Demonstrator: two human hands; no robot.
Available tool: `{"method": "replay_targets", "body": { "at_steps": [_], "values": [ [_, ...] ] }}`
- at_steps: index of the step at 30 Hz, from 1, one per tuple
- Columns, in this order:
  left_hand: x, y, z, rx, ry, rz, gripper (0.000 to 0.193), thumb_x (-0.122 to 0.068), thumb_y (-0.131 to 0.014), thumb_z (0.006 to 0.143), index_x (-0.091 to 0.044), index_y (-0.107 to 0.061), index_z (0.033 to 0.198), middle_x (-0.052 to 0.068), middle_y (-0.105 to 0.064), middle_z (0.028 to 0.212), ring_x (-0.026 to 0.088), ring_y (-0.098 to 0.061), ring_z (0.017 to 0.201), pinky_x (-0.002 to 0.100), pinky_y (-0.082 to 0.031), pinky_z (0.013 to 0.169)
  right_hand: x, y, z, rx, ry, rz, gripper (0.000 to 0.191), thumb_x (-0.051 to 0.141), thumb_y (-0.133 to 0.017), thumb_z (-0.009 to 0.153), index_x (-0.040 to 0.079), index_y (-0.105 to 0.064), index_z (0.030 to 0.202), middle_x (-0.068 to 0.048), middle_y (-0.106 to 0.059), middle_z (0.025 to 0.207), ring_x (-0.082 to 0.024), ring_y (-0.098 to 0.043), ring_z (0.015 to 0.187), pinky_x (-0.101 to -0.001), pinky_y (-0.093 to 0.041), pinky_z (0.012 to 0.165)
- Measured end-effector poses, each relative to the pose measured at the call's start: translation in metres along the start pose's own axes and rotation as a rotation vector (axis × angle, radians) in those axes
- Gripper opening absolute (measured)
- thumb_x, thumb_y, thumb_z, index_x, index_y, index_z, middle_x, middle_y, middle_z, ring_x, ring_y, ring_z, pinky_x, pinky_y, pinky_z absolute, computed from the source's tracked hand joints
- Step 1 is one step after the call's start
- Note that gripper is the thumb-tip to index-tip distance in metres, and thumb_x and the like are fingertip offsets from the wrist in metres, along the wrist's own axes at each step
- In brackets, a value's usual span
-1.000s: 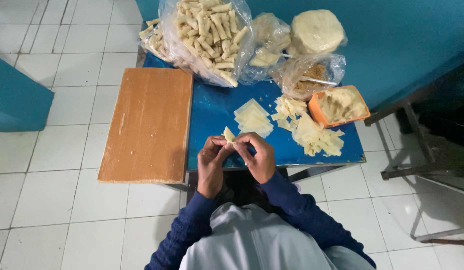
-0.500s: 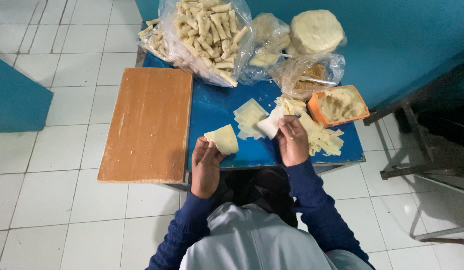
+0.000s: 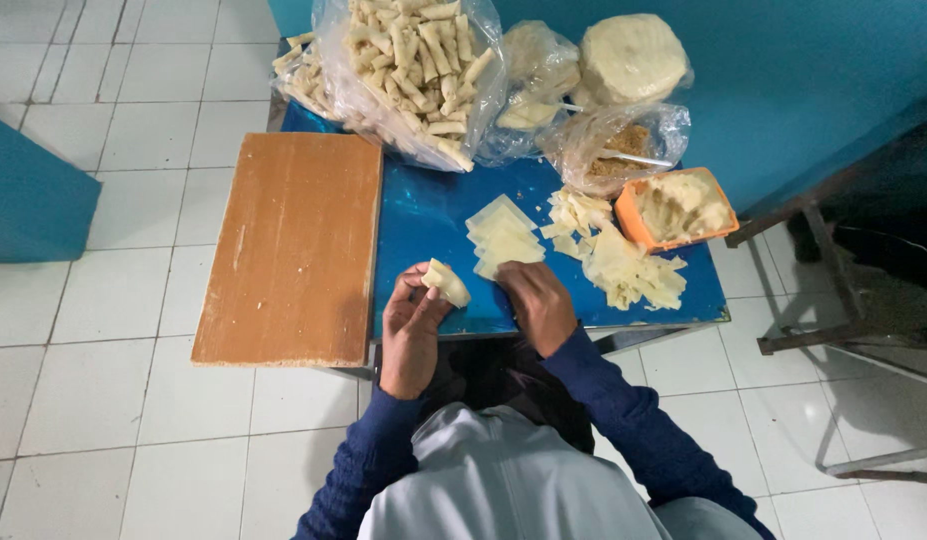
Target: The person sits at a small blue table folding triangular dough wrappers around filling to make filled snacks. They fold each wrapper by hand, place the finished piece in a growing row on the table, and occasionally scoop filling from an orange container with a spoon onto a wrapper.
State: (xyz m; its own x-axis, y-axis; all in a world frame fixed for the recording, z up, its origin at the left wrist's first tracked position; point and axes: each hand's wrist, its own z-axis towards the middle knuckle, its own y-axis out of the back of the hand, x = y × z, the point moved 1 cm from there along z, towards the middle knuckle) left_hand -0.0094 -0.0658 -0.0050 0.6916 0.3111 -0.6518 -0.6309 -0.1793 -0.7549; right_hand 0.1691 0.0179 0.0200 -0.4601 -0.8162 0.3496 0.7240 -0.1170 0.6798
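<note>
Dim, even light; curved edges

we look down on a floor of white square tiles point(image 3: 103, 400) with grey joints. a small blue-topped table point(image 3: 423, 215) stands on it, and a bare wooden board point(image 3: 293, 245) lies along its left side. behind the table rises a teal wall point(image 3: 783, 70); another teal panel point(image 3: 28, 200) juts in at the left edge. at the right stands a dark metal frame point(image 3: 843, 330), partly in shadow. the light is dim and even.
</note>
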Motion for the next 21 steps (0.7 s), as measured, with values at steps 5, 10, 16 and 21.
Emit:
{"method": "replay_targets", "body": {
  "at_steps": [5,10,16,21],
  "values": [
    [0.003,-0.004,-0.001,-0.003,-0.011,0.056,0.012,-0.001,-0.061,0.102,-0.005,-0.056,0.113,0.004,-0.050,0.129,0.018,-0.058,0.114,0.036,-0.051,0.097,0.012,0.010,0.010,0.021,-0.005,0.010,0.023,0.006,-0.076,0.087,0.005,-0.070,0.110,-0.012,-0.073,0.111,-0.031,-0.069,0.104,-0.0393,-0.056,0.089],
    [0.007,-0.011,-0.003,0.052,-0.060,0.204,0.005,-0.004,-0.061,0.103,-0.002,-0.063,0.108,0.002,-0.044,0.127,0.014,-0.056,0.114,0.033,-0.050,0.098,0.034,0.011,0.013,0.000,-0.097,0.371,0.038,0.016,-0.082,0.083,0.001,-0.065,0.114,-0.015,-0.069,0.111,-0.027,-0.068,0.100,-0.0350,-0.055,0.085],
    [0.005,-0.015,-0.003,0.052,-0.208,0.485,0.015,0.006,-0.063,0.095,0.001,-0.067,0.109,0.007,-0.045,0.127,0.016,-0.054,0.122,0.031,-0.047,0.105,0.013,-0.021,-0.008,0.112,-0.655,0.544,0.020,0.015,-0.067,0.102,0.000,-0.073,0.113,-0.016,-0.065,0.095,-0.018,-0.052,0.079,-0.0328,-0.045,0.075],
    [0.004,-0.014,-0.004,-0.038,-0.043,0.253,0.036,0.012,-0.062,0.090,-0.004,-0.051,0.120,0.012,-0.066,0.111,0.017,-0.064,0.105,0.030,-0.051,0.092,-0.015,-0.037,-0.020,-0.032,-0.887,1.380,0.021,0.012,-0.067,0.099,-0.002,-0.070,0.114,-0.003,-0.072,0.102,-0.009,-0.066,0.093,-0.0264,-0.052,0.084]
  ]
}}
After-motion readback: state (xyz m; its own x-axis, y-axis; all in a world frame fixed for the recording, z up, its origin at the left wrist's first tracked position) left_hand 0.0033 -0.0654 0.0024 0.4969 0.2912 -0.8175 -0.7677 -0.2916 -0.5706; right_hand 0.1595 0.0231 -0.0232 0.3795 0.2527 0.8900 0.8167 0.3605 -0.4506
